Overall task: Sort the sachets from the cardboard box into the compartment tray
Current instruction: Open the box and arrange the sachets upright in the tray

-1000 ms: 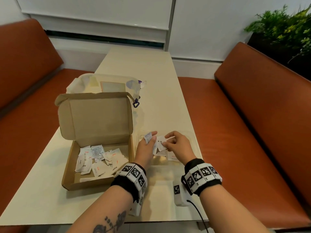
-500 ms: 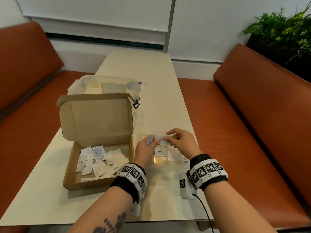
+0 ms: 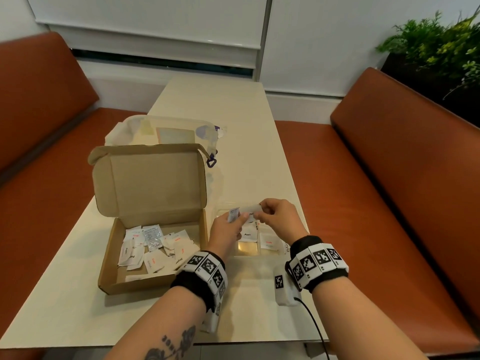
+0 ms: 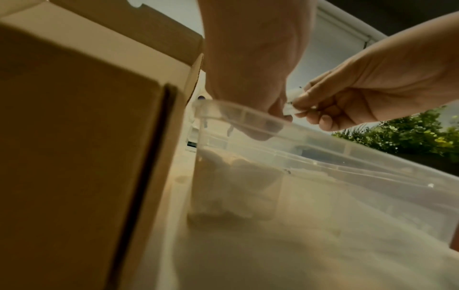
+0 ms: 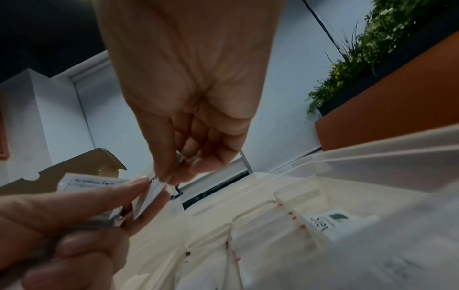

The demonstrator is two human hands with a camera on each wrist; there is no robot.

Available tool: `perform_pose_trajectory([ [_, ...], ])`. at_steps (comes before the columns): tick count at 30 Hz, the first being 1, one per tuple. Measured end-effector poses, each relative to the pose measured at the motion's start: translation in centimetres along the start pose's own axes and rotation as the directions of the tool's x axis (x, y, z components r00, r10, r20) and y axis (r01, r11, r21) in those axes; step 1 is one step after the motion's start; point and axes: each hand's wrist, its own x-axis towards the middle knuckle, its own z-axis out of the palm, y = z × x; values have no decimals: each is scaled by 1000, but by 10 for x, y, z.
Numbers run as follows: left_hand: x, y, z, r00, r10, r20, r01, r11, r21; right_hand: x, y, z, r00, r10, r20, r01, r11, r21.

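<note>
An open cardboard box (image 3: 111, 279) on the left holds several white sachets (image 3: 153, 250). To its right stands a clear compartment tray (image 3: 223, 207) with a few sachets in its cells. Above the tray my left hand (image 3: 228, 227) pinches a small bunch of sachets (image 3: 233, 213). My right hand (image 3: 272, 216) pinches one white sachet (image 3: 250, 209) at its right end, and the sachet's left end is still among the left hand's fingers. In the right wrist view the right fingertips (image 5: 174, 176) nip this sachet (image 5: 149, 198). In the left wrist view the tray (image 4: 323, 157) stands beside the box (image 4: 87, 137).
A clear zip pouch (image 3: 168, 131) lies behind the box lid. A small white tagged device (image 3: 283, 284) with a black cable sits near the table's front edge. Orange benches flank the table, and a plant (image 3: 436, 42) stands at the far right.
Both hands rose a little from the tray's cells. The right hand took hold of a sachet from the left hand's bunch and is drawing it rightward.
</note>
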Motion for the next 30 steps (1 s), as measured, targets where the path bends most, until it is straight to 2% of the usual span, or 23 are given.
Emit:
perform_pose_trajectory([
  [4,4,-4,-7,988,87,-130,-79,995,69,2,11,9,996,82,21,-78,990,-119],
  [8,7,-7,-11,967,134,-217,-138,990,-4,6,25,25,990,124,-75,-137,965,-223],
  [12,6,-8,-10,968,141,-208,-153,987,-44,9,34,38,977,166,-136,-206,901,-382],
  [16,5,-6,-9,974,136,-180,-154,984,-86,8,35,47,987,126,-100,-161,813,-560],
  [21,5,-5,-9,982,102,-161,-122,985,-119,8,36,52,995,-4,-97,-59,768,-637],
  [24,5,-5,-8,986,78,-147,-101,983,-154,9,37,53,998,-12,-65,-35,731,-682],
  [30,4,-2,-8,995,29,-98,-51,972,-229,8,38,54,998,-12,-58,-30,744,-667],
])
